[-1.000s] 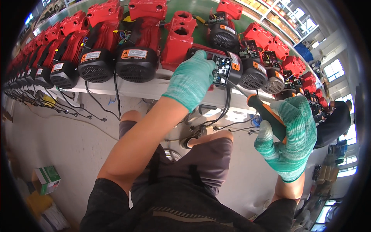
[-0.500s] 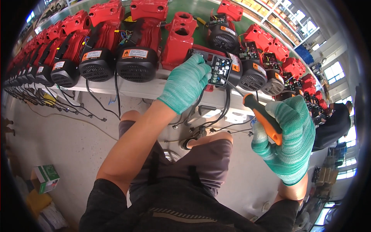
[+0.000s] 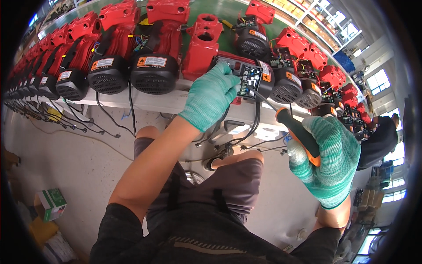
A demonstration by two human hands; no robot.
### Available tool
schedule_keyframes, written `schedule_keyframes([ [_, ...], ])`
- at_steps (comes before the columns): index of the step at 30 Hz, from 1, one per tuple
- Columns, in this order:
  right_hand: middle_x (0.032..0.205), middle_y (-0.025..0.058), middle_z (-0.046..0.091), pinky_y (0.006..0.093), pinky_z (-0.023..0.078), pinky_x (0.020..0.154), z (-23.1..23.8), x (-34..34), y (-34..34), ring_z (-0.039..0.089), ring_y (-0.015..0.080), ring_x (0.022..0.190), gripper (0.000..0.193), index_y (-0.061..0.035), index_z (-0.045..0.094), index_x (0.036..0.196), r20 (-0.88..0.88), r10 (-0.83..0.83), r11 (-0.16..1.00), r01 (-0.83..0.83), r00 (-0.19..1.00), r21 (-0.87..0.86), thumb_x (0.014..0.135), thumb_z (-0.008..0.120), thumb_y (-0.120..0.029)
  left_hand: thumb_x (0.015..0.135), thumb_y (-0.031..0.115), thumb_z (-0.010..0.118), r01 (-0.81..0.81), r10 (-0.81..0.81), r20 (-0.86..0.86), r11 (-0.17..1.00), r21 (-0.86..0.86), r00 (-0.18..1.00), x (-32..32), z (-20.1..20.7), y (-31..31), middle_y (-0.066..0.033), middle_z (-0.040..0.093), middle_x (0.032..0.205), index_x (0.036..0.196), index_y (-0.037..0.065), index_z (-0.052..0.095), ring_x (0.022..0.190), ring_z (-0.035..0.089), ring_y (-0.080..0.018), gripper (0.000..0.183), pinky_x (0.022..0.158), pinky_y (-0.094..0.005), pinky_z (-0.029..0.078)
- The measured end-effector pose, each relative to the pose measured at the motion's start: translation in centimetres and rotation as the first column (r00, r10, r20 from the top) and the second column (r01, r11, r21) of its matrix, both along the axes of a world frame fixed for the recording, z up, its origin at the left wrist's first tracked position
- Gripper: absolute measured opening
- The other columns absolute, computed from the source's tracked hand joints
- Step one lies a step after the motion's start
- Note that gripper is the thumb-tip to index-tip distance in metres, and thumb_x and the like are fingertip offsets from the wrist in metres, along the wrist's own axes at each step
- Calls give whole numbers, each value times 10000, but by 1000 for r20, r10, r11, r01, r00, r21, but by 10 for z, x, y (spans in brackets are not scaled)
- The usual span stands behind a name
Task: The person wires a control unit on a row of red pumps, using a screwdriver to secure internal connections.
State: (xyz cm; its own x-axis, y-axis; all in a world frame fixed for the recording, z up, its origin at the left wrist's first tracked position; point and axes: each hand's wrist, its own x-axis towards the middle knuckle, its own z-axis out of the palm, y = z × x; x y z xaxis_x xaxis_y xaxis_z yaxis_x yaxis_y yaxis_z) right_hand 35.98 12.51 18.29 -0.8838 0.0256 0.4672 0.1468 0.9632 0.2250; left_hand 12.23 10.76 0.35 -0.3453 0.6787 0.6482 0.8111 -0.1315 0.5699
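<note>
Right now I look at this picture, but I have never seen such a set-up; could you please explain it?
There is no robot: a person wears a wide camera on the head, looking down, so straight edges bend. On the bench are red machines with round black ends. The green-gloved left hand has its fingers beside an uncovered circuit board. The right hand, also gloved, holds a black and orange screwdriver, which points at that board.

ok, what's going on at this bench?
A gloved person is at a red pump. Their right hand holds an orange-and-black screwdriver, its shaft reaching to the exposed circuit board; tip contact is unclear. The left hand is at the board's left edge. Similar pumps line the bench on both sides.
</note>
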Motion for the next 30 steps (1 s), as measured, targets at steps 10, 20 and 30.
schedule_keyframes([
  [10,867,107,671,390,523,612,3,1,-1,665,309,699,329,-31,645,1050,49,-21,999,20,999,29,842,841,-193,913,69,743,116,-132,379,991,65,916,4,-3,8,-102,632,1030,1064,34,751,872,669,-282,155,784,-382,566],
  [20,869,98,676,402,525,600,-3,-1,1,660,308,697,330,-41,630,1047,10,12,1000,-12,1000,10,811,841,-136,912,69,730,-60,68,110,995,-79,992,10,0,4,-106,642,1056,1076,30,744,916,669,-300,169,820,-398,565],
  [30,868,93,676,399,514,579,-1,-1,2,643,305,679,331,-48,625,1042,24,-5,1000,5,1000,-5,815,845,-146,920,32,725,-2,1,255,1000,1,967,13,3,3,-108,639,1035,1068,12,744,905,670,-274,150,814,-370,563],
])
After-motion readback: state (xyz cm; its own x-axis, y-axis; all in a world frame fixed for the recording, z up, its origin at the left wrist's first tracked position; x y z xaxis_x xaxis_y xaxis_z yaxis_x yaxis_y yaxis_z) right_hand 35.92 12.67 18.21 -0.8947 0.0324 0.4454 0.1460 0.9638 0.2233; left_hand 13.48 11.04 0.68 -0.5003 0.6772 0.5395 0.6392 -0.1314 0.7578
